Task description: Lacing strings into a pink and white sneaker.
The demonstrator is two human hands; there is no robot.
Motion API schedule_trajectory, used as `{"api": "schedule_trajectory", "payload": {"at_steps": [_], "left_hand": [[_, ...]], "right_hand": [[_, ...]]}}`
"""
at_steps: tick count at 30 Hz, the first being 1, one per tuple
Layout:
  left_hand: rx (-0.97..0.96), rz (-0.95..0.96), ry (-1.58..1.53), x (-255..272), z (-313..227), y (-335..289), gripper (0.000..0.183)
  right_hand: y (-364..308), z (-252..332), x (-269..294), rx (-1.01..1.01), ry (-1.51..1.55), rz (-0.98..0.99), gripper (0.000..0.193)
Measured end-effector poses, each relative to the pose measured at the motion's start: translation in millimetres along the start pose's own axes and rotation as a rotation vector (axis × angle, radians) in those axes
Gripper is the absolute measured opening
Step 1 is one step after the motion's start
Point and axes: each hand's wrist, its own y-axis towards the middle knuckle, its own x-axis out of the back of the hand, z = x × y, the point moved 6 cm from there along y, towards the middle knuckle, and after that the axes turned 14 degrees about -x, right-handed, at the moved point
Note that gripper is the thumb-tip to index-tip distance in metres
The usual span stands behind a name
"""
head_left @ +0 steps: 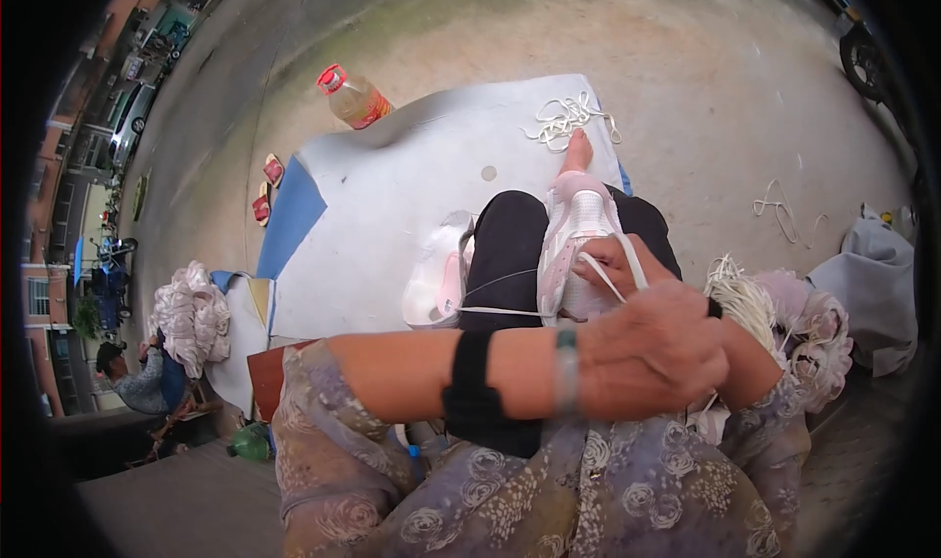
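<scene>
A pink and white sneaker rests on my lap, its toe pointing away from me. My right hand is closed at its lacing, fingers curled against the upper. Strands of a white shoelace loop out from the shoe and pass behind my left hand. That hand, blurred by motion, crosses in front of my right forearm, its fingers curled in around the lace; the fingertips are hidden. A second pink and white sneaker lies left of my dark-trousered leg. A thin strand stretches between the two shoes.
White laces lie near a bare foot on the pale sheet. A bottle with a red cap stands at its far edge. Lace bundles and pink shoes are at right. Another person sits far left near piled shoes.
</scene>
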Motion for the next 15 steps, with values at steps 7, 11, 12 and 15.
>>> {"api": "schedule_trajectory", "payload": {"at_steps": [7,11,12,15], "left_hand": [[0.67,0.314,-0.413,62,28,-100,0.033],[1.233,-0.366,-0.427,106,40,-204,0.013],[1.286,-0.471,-0.361,114,43,-238,0.011],[1.414,-0.467,-0.157,116,54,-328,0.011]], "right_hand": [[-89,-38,76,-0.322,-0.022,0.017,0.018],[-142,-87,106,-0.518,0.459,-0.118,0.019],[-149,-98,112,-0.507,0.707,-0.177,0.02],[-142,-135,125,-0.543,0.319,-0.298,0.018]]}}
